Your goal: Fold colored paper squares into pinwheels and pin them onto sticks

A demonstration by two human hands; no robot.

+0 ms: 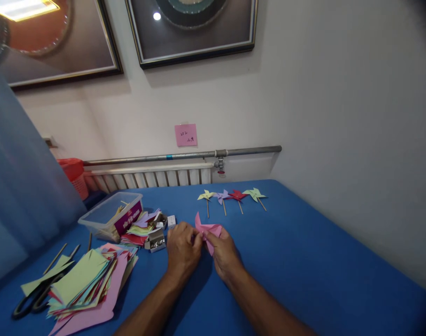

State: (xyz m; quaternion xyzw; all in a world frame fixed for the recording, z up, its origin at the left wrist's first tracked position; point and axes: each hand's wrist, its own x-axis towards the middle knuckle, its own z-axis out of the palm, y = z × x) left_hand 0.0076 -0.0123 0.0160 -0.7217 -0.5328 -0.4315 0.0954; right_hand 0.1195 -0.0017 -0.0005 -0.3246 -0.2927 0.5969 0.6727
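Paper is what we have between our hands: a pink paper piece (208, 231), partly folded, held just above the blue table (303, 261) near its middle, a little nearer to us than the row of finished pinwheels (232, 196) by the far edge. We judge it very light, thin and limp, easy to crease or tear, and likely to spring open if let go. It is best pinched at the folded points close to the centre, not at the loose tips, which would bend.

Our left hand (182, 249) closes its fingertips on the left side of the paper, and our right hand (224, 254) pinches it from the right and below. Both grips are narrow, fingers drawn together on the sheet.

To the left lies a loose heap of coloured paper (90, 284), with scissors (36, 298) at its left edge, partly under a green sheet. Farther back stands a clear plastic box (111, 215), and between it and our hands a smaller pile of cut paper (141, 228) and a small open box of metal pins (156, 241). A few thin wooden sticks (55, 258) lie near the left edge.

Much is hard to make out. Our fingers cover the centre of the pink paper, so we cannot tell whether a pin or stick is already in it. The scissor blades are hidden, and the writing on the pink note (185, 135) on the wall is too small to read.
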